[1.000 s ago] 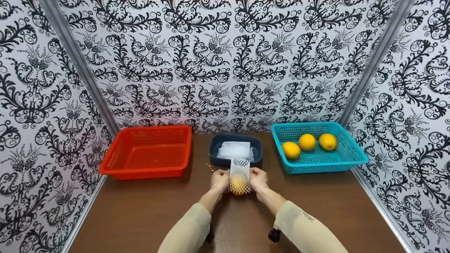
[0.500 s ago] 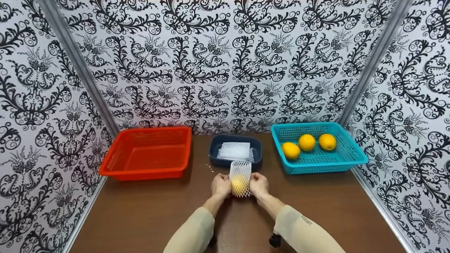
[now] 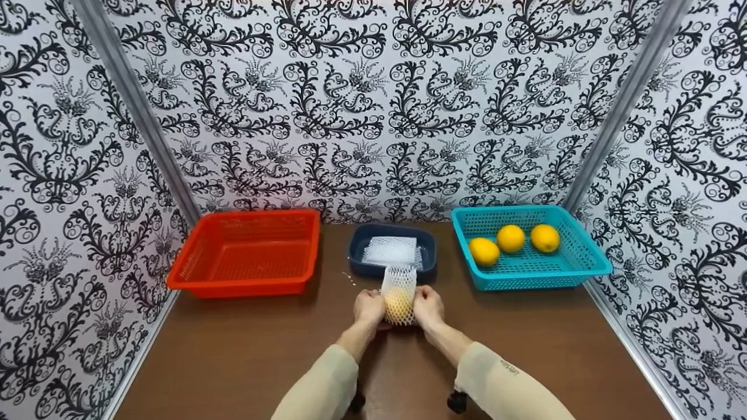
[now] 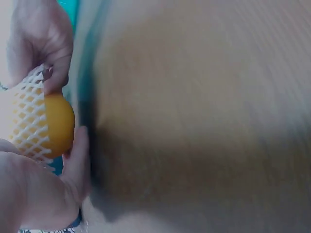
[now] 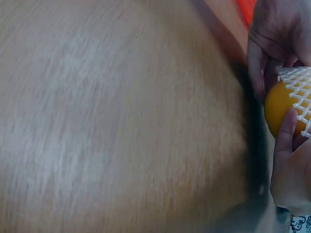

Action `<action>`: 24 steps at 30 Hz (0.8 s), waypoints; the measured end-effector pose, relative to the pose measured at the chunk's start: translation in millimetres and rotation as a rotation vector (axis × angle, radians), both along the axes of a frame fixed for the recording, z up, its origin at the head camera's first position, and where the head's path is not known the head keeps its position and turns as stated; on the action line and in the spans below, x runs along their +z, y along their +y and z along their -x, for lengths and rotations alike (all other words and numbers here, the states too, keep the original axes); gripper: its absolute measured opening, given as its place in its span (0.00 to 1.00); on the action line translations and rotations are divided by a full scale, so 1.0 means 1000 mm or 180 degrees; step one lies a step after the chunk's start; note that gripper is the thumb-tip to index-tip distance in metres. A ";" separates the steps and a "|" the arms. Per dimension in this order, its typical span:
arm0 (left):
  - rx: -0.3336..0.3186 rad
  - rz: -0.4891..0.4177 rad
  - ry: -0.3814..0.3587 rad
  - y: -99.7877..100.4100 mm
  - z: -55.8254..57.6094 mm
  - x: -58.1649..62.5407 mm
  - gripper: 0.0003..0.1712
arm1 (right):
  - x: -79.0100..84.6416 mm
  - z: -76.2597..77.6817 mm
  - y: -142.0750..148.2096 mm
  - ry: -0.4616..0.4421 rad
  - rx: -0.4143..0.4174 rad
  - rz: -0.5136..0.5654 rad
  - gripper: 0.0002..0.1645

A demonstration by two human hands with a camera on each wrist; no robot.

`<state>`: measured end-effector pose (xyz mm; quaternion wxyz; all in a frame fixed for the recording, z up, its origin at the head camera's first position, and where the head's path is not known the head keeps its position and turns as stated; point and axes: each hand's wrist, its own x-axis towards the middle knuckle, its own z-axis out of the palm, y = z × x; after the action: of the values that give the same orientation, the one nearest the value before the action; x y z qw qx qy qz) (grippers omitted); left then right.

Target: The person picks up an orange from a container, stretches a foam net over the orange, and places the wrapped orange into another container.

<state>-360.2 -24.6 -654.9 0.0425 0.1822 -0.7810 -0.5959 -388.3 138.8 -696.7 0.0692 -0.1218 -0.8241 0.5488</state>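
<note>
A yellow-orange fruit (image 4: 62, 126) sits partly inside a white foam fruit net (image 3: 400, 283) at the front middle of the table. My left hand (image 3: 369, 306) pinches the net's left edge; my right hand (image 3: 429, 304) grips its right edge. In the left wrist view, the right hand (image 4: 43, 43) has thumb and finger on the net's rim while the left hand (image 4: 36, 189) lies along the fruit's other side. One bare end of the fruit (image 5: 277, 108) pokes out of the net in the right wrist view, a right-hand digit resting against it.
Behind the hands stands a dark blue bin (image 3: 429, 236) with a stack of flat foam nets (image 3: 390, 251). A red basket (image 3: 242, 286) is at the left. At the right, a turquoise basket (image 3: 537, 280) holds three yellow-orange fruits (image 3: 510, 238). Small white scraps lie left of the bin.
The net has slid further toward me over the fruit, covering more of it. Both hands have moved slightly toward me with its edges.
</note>
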 end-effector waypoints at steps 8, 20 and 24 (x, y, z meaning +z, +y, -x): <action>-0.0284 -0.1371 -0.0151 -0.006 -0.036 0.051 0.19 | -0.001 0.009 -0.002 0.0439 0.0022 -0.0035 0.14; -0.0399 -0.1924 -0.0192 -0.009 -0.033 0.044 0.24 | -0.010 0.011 -0.001 0.0620 0.0023 0.0064 0.12; -0.0366 -0.1989 -0.0157 -0.009 -0.033 0.046 0.23 | -0.012 0.014 -0.001 0.0633 0.0020 0.0109 0.12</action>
<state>-326.8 -33.6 -609.4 -0.0682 0.1564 -0.5699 -0.8038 -401.8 137.5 -709.0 0.1469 -0.0653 -0.8041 0.5724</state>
